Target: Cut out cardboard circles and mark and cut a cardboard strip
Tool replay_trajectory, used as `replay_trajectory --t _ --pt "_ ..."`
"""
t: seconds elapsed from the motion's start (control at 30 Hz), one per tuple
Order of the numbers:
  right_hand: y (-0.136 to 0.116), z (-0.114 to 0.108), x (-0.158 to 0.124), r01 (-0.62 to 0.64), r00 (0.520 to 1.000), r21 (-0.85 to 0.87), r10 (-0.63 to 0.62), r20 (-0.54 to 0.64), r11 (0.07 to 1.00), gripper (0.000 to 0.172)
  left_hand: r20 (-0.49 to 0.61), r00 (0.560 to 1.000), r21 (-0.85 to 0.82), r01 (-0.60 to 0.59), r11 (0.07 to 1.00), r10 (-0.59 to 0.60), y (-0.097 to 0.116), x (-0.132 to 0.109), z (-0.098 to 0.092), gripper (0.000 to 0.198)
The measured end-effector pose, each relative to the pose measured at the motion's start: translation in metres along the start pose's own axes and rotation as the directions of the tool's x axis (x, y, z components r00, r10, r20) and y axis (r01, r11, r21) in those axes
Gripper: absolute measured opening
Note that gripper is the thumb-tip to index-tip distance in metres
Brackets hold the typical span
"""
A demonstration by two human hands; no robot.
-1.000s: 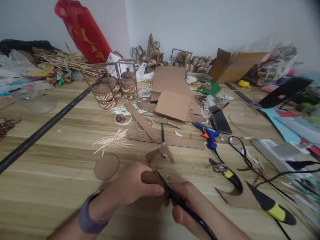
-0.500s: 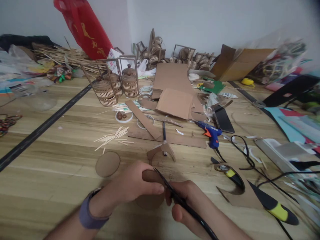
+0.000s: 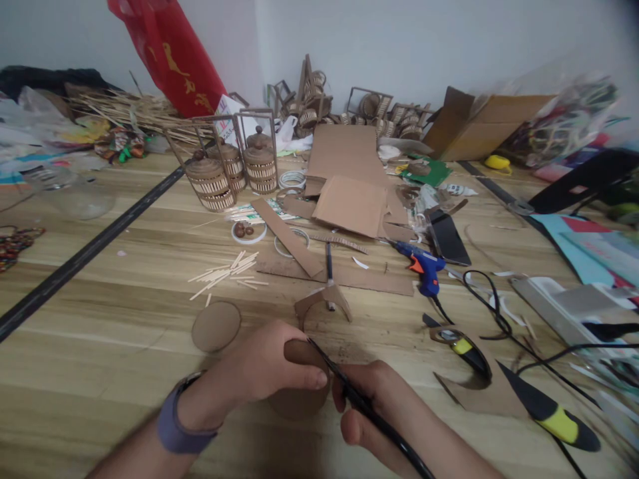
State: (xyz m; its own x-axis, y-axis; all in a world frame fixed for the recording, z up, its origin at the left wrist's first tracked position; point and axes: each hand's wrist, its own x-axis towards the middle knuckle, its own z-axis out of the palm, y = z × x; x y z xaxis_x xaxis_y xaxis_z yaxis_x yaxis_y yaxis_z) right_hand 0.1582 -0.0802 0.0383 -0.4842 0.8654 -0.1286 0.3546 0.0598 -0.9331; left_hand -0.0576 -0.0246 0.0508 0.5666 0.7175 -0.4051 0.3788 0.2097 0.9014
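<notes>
My left hand (image 3: 272,362) is closed on a round cardboard disc (image 3: 302,351), thumb on the near side and fingers behind it. My right hand (image 3: 372,399) grips black scissors (image 3: 362,402), whose narrow tip meets the disc's right edge. Beneath my hands another cardboard disc (image 3: 298,404) shows in part. Left of my left hand, a third disc (image 3: 216,326) lies flat. Just beyond my hands a curved cardboard offcut (image 3: 324,301) rests over a dark pen-like stick (image 3: 329,263).
A blue glue gun (image 3: 422,266) lies to the right, its cable trailing. Near it are a yellow-black cutter (image 3: 554,416) and another offcut (image 3: 499,389). Thin sticks (image 3: 227,273) are scattered at left. Small lidded baskets (image 3: 210,183) and cardboard sheets (image 3: 349,206) stand further back.
Hardly anything differs. Both hands keep their hold on the disc and scissors in nearly the same place; the whole view has shifted very slightly.
</notes>
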Motion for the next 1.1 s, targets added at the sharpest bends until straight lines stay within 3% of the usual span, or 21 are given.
replay_trajectory --t 0.13,0.33,0.43,0.53,0.63,0.77,0.93,1.1 --pt "0.003 0.0 0.0 -0.007 1.0 -0.034 0.007 0.004 0.999 0.077 0.037 0.999 -0.025 -0.01 1.0 0.011 0.001 0.0 -0.001 0.021" --pt "0.007 -0.002 0.001 -0.061 0.998 -0.087 0.064 0.03 0.994 0.082 -0.001 1.0 0.028 -0.008 1.0 0.008 0.0 0.001 -0.003 0.024" --pt "0.004 -0.004 0.003 -0.043 0.998 -0.004 0.043 -0.045 0.999 0.079 0.029 0.995 0.023 -0.092 0.996 0.091 0.001 0.002 -0.001 0.027" --pt "-0.003 -0.007 0.005 -0.081 0.982 0.071 0.092 -0.168 0.994 0.064 -0.038 0.992 0.033 -0.115 0.993 0.117 0.001 0.003 0.006 0.036" --pt "-0.011 -0.007 0.006 -0.157 0.961 0.118 0.18 -0.211 0.981 0.044 -0.084 0.989 -0.062 -0.126 0.99 0.121 0.001 0.003 0.013 0.035" --pt "-0.014 -0.005 0.005 -0.177 0.952 0.14 0.206 -0.227 0.974 0.025 -0.035 0.99 -0.222 -0.143 0.965 0.139 0.001 0.0 0.018 0.034" --pt "-0.01 -0.005 0.002 -0.127 0.941 0.058 0.139 -0.31 0.99 0.015 -0.095 0.984 -0.318 -0.174 0.932 0.151 -0.001 0.001 0.02 0.034" --pt "-0.003 -0.005 0.001 -0.062 0.944 -0.083 0.032 -0.329 0.995 0.012 -0.105 0.984 -0.52 -0.179 0.835 0.146 -0.002 0.004 0.024 0.036"
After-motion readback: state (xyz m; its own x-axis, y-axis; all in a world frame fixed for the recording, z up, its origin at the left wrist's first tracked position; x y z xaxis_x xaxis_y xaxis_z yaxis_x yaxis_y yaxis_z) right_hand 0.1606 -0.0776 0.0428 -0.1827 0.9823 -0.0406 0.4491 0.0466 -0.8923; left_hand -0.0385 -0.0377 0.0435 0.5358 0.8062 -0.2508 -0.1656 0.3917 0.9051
